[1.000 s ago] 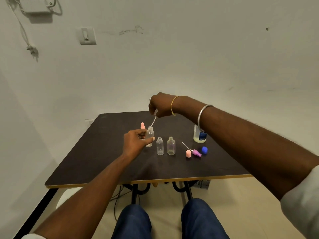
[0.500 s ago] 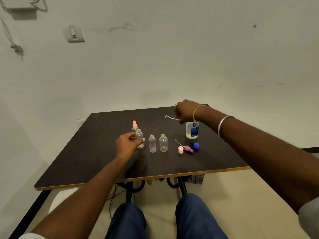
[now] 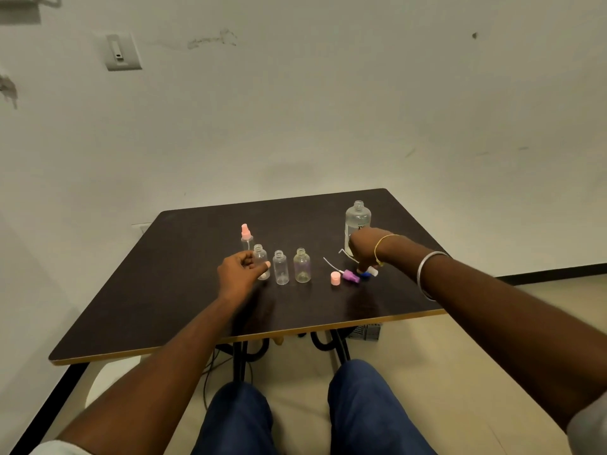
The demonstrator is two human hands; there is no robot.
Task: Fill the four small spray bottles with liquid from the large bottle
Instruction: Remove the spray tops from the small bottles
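Observation:
Three open, clear small bottles (image 3: 280, 267) stand in a row mid-table; a fourth (image 3: 245, 238) with a pink sprayer stands just behind the leftmost one. My left hand (image 3: 241, 272) grips that leftmost open bottle (image 3: 261, 254). The large bottle (image 3: 358, 220), uncapped, stands at the back right. My right hand (image 3: 364, 249) is low in front of it, fingers closed on a white spray head (image 3: 373, 271) that touches the table; its thin tube (image 3: 344, 253) sticks out to the left.
A pink cap (image 3: 335, 278), a purple spray head (image 3: 350, 276) with its tube and a blue cap (image 3: 364, 275) lie close together beside my right hand. The dark table (image 3: 164, 307) ends close to my knees; a wall runs behind it.
My right hand lifted the white spray head and tube out of the leftmost bottle, carried it right and lowered it next to the caps. My left hand stayed on that bottle.

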